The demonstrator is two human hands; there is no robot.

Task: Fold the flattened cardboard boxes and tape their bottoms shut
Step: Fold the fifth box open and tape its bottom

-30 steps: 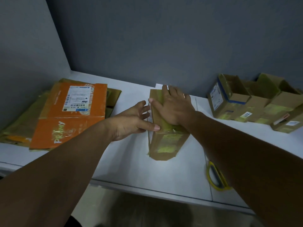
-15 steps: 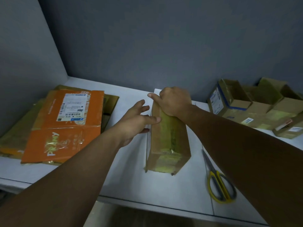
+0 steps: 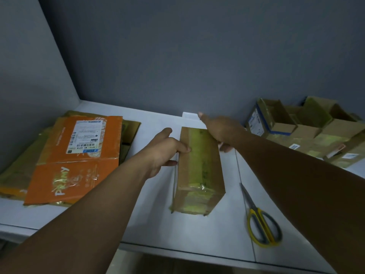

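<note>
Head cam: taped box (image 3: 199, 171) sits mid-desk (image 3: 197, 230), taped face up. Left hand (image 3: 166, 149) grasps its left edge, thumb on top. Right hand (image 3: 219, 129) is at the far right corner; can't tell its grip. Risk: right forearm crosses above the scissors (image 3: 260, 222) and could sweep them off the near edge.

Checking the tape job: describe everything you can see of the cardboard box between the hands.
A long, narrow brown cardboard box, folded up, lying lengthwise on the white table. Glossy yellowish tape runs along its top face and wraps over the near end. The left hand grips its left edge, thumb on top; the right hand touches its far right side.
</note>
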